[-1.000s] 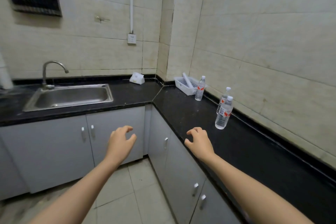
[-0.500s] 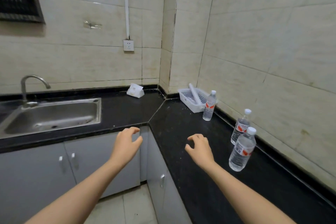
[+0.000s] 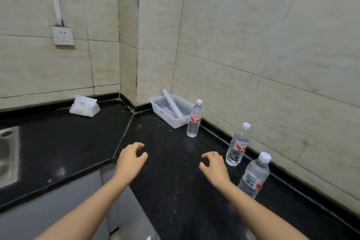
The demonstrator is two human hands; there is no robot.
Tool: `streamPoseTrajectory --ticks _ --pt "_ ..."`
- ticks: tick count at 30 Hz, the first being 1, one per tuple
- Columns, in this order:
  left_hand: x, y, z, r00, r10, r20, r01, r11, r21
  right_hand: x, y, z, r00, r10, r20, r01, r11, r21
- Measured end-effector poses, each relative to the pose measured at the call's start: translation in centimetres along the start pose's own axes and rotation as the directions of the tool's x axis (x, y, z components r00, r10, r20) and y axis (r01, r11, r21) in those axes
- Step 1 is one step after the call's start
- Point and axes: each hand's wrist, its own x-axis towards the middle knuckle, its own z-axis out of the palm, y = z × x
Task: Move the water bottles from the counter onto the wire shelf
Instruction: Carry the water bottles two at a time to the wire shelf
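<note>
Three clear water bottles with white caps and red labels stand upright on the black counter (image 3: 81,142) along the right wall: a far bottle (image 3: 194,121) beside the white basket, a middle bottle (image 3: 237,146), and a near bottle (image 3: 254,176). My right hand (image 3: 213,166) hovers over the counter just left of the middle and near bottles, fingers curled and apart, holding nothing. My left hand (image 3: 130,160) hangs above the counter's front edge near the corner seam, also empty with fingers apart. No wire shelf is in view.
A white perforated basket (image 3: 161,106) with a white roll (image 3: 172,105) in it sits in the corner. A tissue pack (image 3: 84,106) lies by the back wall. The sink rim (image 3: 8,154) shows at far left, a wall socket (image 3: 62,35) above, grey cabinets (image 3: 58,206) below.
The view has moved closer to the corner and turned right; the sink has slid almost out of view. Both hands have advanced over the counter, the right one nearer the bottles.
</note>
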Motion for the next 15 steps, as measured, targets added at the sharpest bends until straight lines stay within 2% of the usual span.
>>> streamPoseTrajectory --ticks 3,8,15 --pt "5.5 -0.9 1.1 0.992 0.073 0.100 -0.070 0.997 -0.038 2.1 0.2 1.0 0.984 0.172 -0.053 -0.170 0.985 0.035" --pt "12.7 -2.7 2.1 0.967 0.102 0.234 -0.082 0.992 -0.094 2.5 0.1 2.9 0.892 0.444 -0.087 -0.441 0.896 0.060" --pt "14.9 -3.7 8.0 0.882 0.085 0.464 -0.004 0.985 -0.172 2.3 0.9 3.2 0.774 0.622 -0.119 -0.618 0.783 0.072"
